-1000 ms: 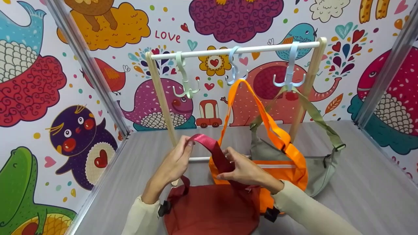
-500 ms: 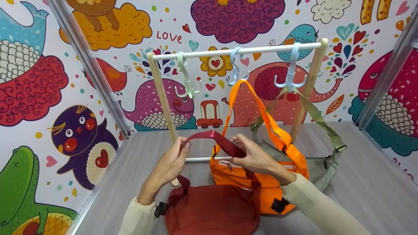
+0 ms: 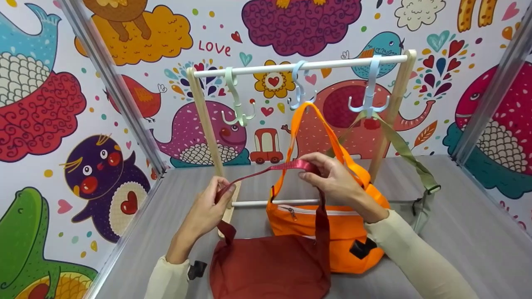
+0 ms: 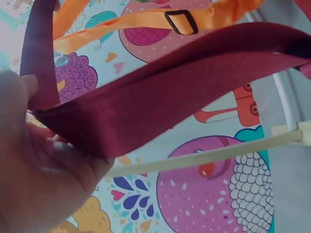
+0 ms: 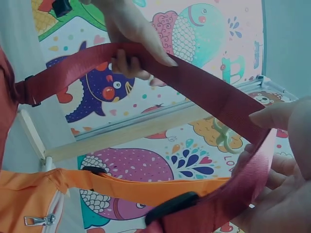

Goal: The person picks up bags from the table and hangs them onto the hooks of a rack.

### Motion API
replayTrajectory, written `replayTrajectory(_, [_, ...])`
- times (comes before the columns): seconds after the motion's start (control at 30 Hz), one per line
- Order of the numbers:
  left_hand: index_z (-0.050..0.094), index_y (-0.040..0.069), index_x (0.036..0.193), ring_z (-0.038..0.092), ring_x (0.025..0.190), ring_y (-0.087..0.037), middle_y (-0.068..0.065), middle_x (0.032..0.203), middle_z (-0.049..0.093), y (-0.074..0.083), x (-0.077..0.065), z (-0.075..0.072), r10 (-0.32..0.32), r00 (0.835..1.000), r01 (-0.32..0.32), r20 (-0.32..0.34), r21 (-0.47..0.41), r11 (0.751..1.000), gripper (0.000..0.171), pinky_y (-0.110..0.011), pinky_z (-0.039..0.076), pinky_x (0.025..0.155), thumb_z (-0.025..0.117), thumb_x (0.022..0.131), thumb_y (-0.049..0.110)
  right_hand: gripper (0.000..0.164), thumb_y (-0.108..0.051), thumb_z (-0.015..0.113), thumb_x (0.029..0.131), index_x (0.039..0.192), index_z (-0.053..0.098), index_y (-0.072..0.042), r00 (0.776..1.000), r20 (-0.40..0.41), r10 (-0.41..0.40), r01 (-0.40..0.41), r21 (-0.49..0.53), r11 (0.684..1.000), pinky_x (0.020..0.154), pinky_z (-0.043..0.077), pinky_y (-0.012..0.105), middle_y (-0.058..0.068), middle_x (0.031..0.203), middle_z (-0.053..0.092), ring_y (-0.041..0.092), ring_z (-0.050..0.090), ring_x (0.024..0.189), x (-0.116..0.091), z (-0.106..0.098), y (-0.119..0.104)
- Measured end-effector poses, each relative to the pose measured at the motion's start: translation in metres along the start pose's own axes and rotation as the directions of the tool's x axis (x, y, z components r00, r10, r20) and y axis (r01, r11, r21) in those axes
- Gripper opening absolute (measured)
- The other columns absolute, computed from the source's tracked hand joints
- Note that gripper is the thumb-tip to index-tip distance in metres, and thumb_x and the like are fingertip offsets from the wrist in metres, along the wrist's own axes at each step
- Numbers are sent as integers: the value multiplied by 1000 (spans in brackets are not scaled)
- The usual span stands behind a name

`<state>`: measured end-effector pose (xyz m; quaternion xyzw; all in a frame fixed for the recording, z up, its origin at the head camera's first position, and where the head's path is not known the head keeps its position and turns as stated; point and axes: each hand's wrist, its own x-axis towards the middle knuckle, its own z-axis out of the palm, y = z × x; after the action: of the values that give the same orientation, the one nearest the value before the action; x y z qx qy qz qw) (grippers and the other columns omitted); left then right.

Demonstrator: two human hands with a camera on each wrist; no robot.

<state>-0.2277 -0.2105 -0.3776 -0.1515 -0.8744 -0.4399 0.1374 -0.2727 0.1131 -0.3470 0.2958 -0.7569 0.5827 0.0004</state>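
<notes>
A dark red bag (image 3: 270, 265) lies at the front, its strap (image 3: 286, 165) raised in a loop. My left hand (image 3: 205, 211) pinches the left part of the strap between thumb and fingers. On the right, my right hand (image 3: 336, 182) grips the strap with its thumb on one face and the fingers behind, as the right wrist view shows. Between the hands the strap (image 4: 146, 97) runs as a slack band. A black slider (image 5: 172, 208) sits on the strap near my right hand. Nearest behind the red bag is an orange bag (image 3: 299, 220).
A rack with a white bar (image 3: 266, 67) carries a pale green hook (image 3: 237, 99), a blue hook (image 3: 298, 85) holding the orange bag's strap (image 3: 296, 128), and another blue hook (image 3: 369, 93) holding a grey-green bag's strap (image 3: 409, 153). Patterned walls (image 3: 266, 25) enclose the table (image 3: 137, 257).
My right hand has moved right and up along with the strap. My left hand has drifted slightly left and down. The strap is drawn wider between them, and the bag stays in place.
</notes>
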Motion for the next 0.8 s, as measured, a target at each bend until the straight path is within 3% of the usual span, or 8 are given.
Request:
replayTrajectory(0.27, [54, 15, 110, 45, 63, -13, 3, 70, 46, -9, -4, -9, -12, 1000, 13, -9, 10, 1000, 10, -24, 34, 57, 55, 103, 22, 32, -17, 64, 97, 128, 59, -8, 995, -91, -27, 33, 70, 997, 60, 43, 23, 10, 94, 59, 25, 51, 72, 7, -7, 2])
replayTrajectory(0.43, [55, 12, 111, 47, 68, -15, 1, 76, 47, -8, -4, -10, 24, 1000, -24, 19, -9, 1000, 14, -26, 36, 61, 47, 106, 22, 36, -19, 64, 97, 129, 52, -6, 997, -81, -13, 20, 92, 996, 60, 45, 24, 8, 98, 63, 27, 53, 75, 10, -5, 2])
replayTrajectory(0.6, [54, 10, 111, 50, 81, -19, -2, 85, 49, -3, -1, -7, 38, 999, -38, -9, -11, 999, 23, -33, 40, 73, 37, 109, 23, 34, -21, 67, 95, 115, 43, -7, 999, -42, 33, -26, 151, 988, 63, 44, 25, 9, 94, 62, 21, 50, 73, 12, 3, 0])
replayTrajectory(0.8, [53, 8, 108, 41, 63, -14, 0, 74, 42, 8, 3, -3, 51, 999, -52, -14, -53, 997, 25, -26, 33, 57, 32, 110, 22, 31, -20, 67, 95, 103, 41, -7, 1000, 5, 23, -24, 170, 985, 69, 47, 27, 9, 93, 62, 26, 55, 78, 15, 14, -1])
